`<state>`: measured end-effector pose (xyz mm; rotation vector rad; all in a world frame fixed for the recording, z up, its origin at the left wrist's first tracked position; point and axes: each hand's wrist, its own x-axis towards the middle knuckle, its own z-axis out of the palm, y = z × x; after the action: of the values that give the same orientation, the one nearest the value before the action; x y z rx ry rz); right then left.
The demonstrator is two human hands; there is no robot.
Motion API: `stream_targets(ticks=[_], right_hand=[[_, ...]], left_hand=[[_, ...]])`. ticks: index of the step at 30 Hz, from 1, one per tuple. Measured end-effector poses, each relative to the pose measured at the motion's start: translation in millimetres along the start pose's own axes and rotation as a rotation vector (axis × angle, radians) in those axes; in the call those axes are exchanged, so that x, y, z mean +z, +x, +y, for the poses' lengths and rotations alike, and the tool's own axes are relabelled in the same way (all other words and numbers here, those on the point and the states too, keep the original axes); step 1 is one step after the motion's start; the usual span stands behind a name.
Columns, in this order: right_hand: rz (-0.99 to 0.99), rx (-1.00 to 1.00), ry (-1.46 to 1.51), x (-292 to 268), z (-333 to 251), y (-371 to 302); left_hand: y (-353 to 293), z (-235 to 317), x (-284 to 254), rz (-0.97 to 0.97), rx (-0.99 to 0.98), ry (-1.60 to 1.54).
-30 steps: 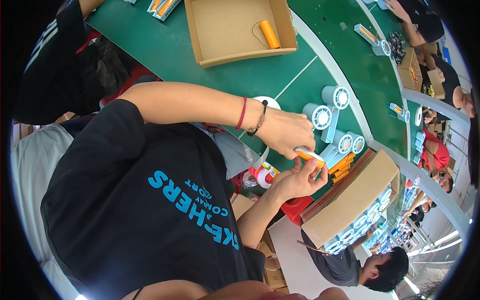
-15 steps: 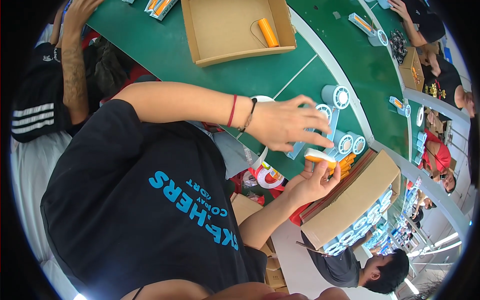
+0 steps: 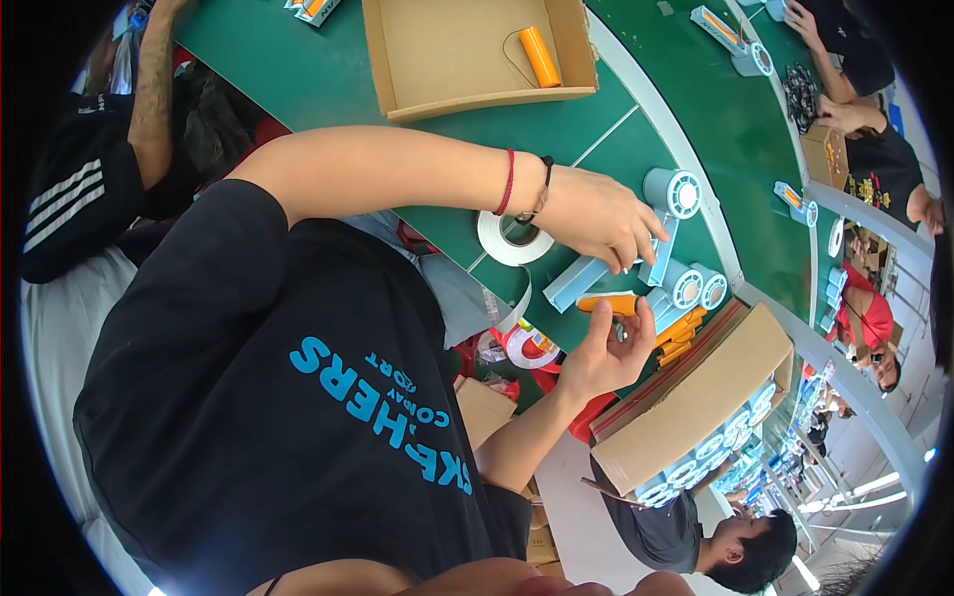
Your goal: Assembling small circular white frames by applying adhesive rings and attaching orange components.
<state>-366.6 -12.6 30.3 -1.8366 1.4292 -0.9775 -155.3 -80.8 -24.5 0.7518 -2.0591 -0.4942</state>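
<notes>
In my right hand (image 3: 606,363) an orange cylindrical battery (image 3: 616,304) is pinched between thumb and fingers, with a whitish strip along its upper side. My left hand (image 3: 601,221) reaches over from the left with bent fingers closed at a light-blue fan casing (image 3: 660,260). The palm side is hidden. A light-blue trough-shaped part (image 3: 576,283) lies just below the left fingers. Beside them stand a light-blue fan head (image 3: 673,192) and two more round fan heads (image 3: 686,288). Several orange batteries (image 3: 680,336) lie together right of my right hand.
A cardboard tray (image 3: 477,107) at the back holds one orange battery with a wire. A white tape roll (image 3: 489,238) lies under my left wrist. At right, a cardboard box (image 3: 696,397) leans beside light-blue fans. Co-workers sit left, right and across the green table (image 3: 447,149).
My left hand has moved down and right, its spread fingers now bent onto the fan casing. My right hand has drawn slightly left and turned the orange battery.
</notes>
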Motion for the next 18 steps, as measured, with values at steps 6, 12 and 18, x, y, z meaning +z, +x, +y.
stream_targets(ticks=[6, 12, 18], right_hand=[[0.043, -0.051, 0.106, 4.2, -8.7, -7.2], [-0.005, -0.006, -0.012, 12.3, -10.0, -8.7], [-0.003, -0.223, -0.355, 14.5, -23.0, -7.0]], left_hand=[[-0.1, -2.0, 2.0, 0.052, 0.037, 0.034], [-1.1, 0.0, 0.4, 0.049, 0.033, 0.055], [-0.7, -2.2, -1.6, 0.036, 0.036, 0.039]])
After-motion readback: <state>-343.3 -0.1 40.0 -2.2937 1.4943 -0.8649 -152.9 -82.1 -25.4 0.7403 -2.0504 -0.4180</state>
